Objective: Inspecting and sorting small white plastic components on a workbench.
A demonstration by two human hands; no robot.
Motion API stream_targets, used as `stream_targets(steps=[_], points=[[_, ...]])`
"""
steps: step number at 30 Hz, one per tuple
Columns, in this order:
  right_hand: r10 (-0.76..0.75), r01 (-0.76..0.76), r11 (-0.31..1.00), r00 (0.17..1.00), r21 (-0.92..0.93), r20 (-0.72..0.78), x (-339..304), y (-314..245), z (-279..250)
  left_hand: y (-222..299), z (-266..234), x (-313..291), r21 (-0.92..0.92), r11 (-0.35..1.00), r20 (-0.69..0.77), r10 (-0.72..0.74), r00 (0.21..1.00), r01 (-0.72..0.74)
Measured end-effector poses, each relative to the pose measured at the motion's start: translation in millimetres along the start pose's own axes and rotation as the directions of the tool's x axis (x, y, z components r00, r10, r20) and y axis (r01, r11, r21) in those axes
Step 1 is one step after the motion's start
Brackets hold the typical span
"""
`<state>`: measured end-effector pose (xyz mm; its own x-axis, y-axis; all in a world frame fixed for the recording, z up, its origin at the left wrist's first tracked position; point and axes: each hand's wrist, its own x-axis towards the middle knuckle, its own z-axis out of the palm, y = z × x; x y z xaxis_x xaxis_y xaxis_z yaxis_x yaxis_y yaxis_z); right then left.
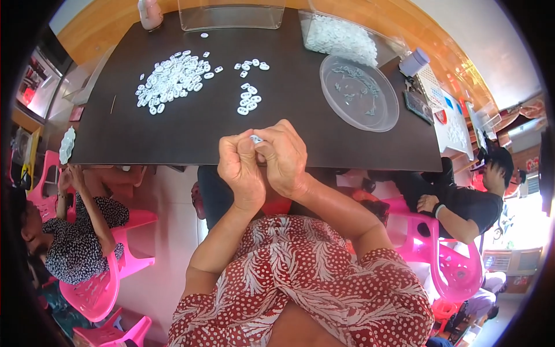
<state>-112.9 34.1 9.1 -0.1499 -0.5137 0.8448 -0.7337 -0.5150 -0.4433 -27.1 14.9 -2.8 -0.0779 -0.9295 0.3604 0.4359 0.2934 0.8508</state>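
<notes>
Above the near edge of a dark table (191, 141), my left hand (239, 170) and my right hand (284, 159) meet, fingers curled. Between both thumbs and forefingers they pinch a small white plastic piece (256, 139); most of it is hidden by the fingers. Just beyond my hands lies a short column of white oval pieces (249, 100), each with dark spots or holes. Farther back is a small cluster of similar pieces (252, 65). To the left spreads a large loose pile (173, 81) of them.
A round clear tray (370, 124) with small greyish pieces sits right, before a clear bin of whitish parts (338, 40). Another clear bin (231, 27) and a pink bottle (151, 15) stand at the back. A phone (418, 106) and lidded cup (414, 61) are far right. People sit both sides.
</notes>
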Motion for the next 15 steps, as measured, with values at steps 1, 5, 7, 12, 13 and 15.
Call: stream_targets(steps=[1, 5, 7, 12, 13, 15], points=[[0.014, -0.014, 1.000, 1.000, -0.004, 0.003, -1, 1, -1, 0, 1, 0, -0.008, 1.000, 0.010, -0.013, 1.000, 0.013], [-0.016, 0.016, 1.000, 1.000, -0.017, 0.018, -2, 4, -6, -7, 0, -2, 0.007, 0.999, 0.022, -0.051, 0.998, 0.051], [-0.005, 0.006, 1.000, 1.000, -0.011, 0.013, -4, 3, -6, -9, -1, -4, 0.015, 0.999, 0.014, -0.050, 0.999, 0.050], [-0.019, 0.020, 0.999, 0.999, -0.032, 0.028, -6, 7, -7, -10, 0, -3, 0.087, 0.995, 0.034, -0.050, 0.998, 0.047], [-0.016, 0.017, 0.999, 1.000, -0.040, 0.009, -5, 5, -5, -8, 3, -3, 0.061, 0.998, 0.006, -0.031, 0.999, 0.031], [-0.016, 0.016, 0.999, 1.000, -0.048, 0.000, -4, 1, -2, -8, 2, -4, 0.038, 0.999, -0.025, -0.010, 1.000, 0.011]])
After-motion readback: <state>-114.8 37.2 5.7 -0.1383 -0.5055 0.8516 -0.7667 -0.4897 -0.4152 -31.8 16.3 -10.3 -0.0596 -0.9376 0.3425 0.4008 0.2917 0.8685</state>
